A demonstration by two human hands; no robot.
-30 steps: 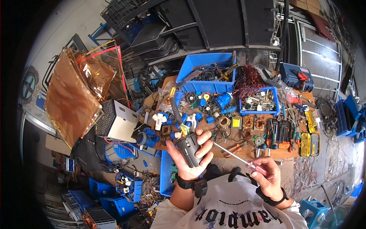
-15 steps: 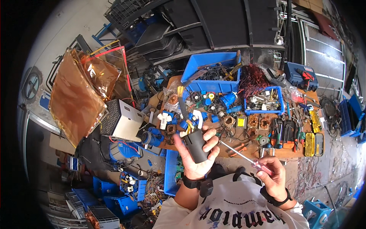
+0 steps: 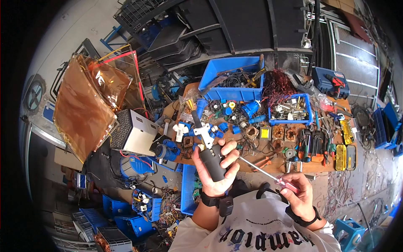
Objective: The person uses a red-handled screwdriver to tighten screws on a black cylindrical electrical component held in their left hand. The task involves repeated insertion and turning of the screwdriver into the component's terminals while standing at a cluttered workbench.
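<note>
My left hand (image 3: 212, 187) is wrapped round a black cylindrical housing (image 3: 213, 164), held upright with a slight tilt to the left. At its top end sits a white bracket-like piece (image 3: 204, 137), and a dark cable (image 3: 196, 119) runs up past it to bare yellowish wire ends (image 3: 190, 104). In my right hand (image 3: 301, 196) is a screwdriver (image 3: 289, 185) with a reddish clear handle. Its long metal shaft points up and left toward the housing, and its tip is near my left fingers without visibly touching the housing.
Behind my hands, the wooden bench (image 3: 323, 167) carries blue connector parts, pliers (image 3: 262, 162), hand tools and a yellow bit case (image 3: 341, 158). Farther back stand a large blue bin (image 3: 235, 94), a small blue tray of metal parts (image 3: 290, 122) and a tool case (image 3: 323, 84). Blue crates (image 3: 136, 224) lie lower left.
My left hand has turned the housing, so its white piece now faces me more fully and the cable leans further left. My right hand with the screwdriver has hardly moved.
</note>
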